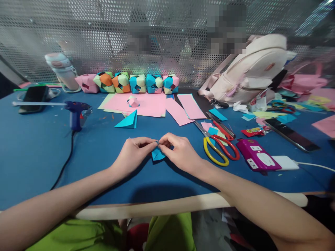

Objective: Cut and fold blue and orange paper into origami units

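- Directions are read from the small blue folded paper in the person's hands.
- Toward 10 o'clock, a dark flat phone (34, 99) lies at the table's far left.
- Between 10 and 11 o'clock stands a pale blue and white bottle (64, 71).
- At 10 o'clock, nearer, is a blue glue gun (75, 115) with a long whitish stick in its back and a black cord.
- From between 10 and 11 round to 12 o'clock runs a row of six multicoloured folded-paper shapes (138, 84).
- Toward 11 o'clock, a bright blue folded-paper triangle (130, 120) sits on the blue table (104, 139).
- The left hand (134, 151) pinches the paper's top between thumb and forefinger.
- The small blue folded paper (157, 155) is low over the table's near middle, held by both hands.
- The right hand (180, 151) grips the same top, thumb and fingertips closed, close to the left hand's fingertips.
- At 3 o'clock lie scissors with one yellow and one red handle loop (217, 150).
- Between 1 and 2 o'clock leans a cream backpack (251, 73).
- Farther out at 3 o'clock is a purple rectangular device (258, 156).
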`<action>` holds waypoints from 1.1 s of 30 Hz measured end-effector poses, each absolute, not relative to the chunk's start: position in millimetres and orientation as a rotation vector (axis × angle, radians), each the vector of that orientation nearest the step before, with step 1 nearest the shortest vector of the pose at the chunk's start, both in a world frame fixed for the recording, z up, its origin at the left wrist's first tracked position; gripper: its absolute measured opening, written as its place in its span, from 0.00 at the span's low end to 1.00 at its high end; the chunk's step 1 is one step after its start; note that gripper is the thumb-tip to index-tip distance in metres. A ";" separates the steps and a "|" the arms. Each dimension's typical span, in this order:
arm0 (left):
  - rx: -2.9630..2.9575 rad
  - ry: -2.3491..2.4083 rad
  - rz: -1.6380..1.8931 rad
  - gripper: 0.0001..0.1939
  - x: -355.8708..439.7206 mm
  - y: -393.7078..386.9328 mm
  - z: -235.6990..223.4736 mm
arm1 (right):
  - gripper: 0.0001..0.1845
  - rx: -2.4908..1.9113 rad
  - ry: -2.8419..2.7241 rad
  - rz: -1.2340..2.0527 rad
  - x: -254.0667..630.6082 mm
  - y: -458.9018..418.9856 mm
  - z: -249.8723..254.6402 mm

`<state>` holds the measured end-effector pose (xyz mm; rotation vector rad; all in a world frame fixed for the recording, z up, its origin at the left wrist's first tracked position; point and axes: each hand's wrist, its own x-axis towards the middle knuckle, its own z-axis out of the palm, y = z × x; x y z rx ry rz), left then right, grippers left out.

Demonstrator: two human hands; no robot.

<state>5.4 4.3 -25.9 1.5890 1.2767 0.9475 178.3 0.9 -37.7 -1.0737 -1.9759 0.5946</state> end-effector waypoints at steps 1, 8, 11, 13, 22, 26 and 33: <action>1.592 1.271 0.941 0.11 5.2 4.5 -25.1 | 0.03 -1.078 -1.983 0.598 178.6 0.7 -37.7; 1.583 1.261 0.984 0.10 4.2 4.8 -22.5 | 0.06 -1.120 -1.918 0.734 176.8 -1.2 -36.0; 1.588 1.243 1.051 0.09 4.1 5.0 -23.1 | 0.09 -1.197 -1.837 0.895 174.8 0.0 -35.0; 1.604 1.246 1.090 0.08 4.2 4.7 -23.2 | 0.06 -1.235 -1.844 0.957 174.0 0.9 -34.2; 1.659 1.163 1.152 0.06 10.0 -3.2 -26.1 | 0.07 -1.213 -1.938 0.655 175.2 0.9 -33.8; 1.708 1.140 1.165 0.04 10.3 -4.3 -28.2 | 0.07 -1.198 -1.990 0.478 176.2 1.6 -36.3; 1.599 1.293 1.248 0.05 7.2 3.7 -31.9 | 0.11 -1.290 -1.980 0.608 175.3 0.4 -29.2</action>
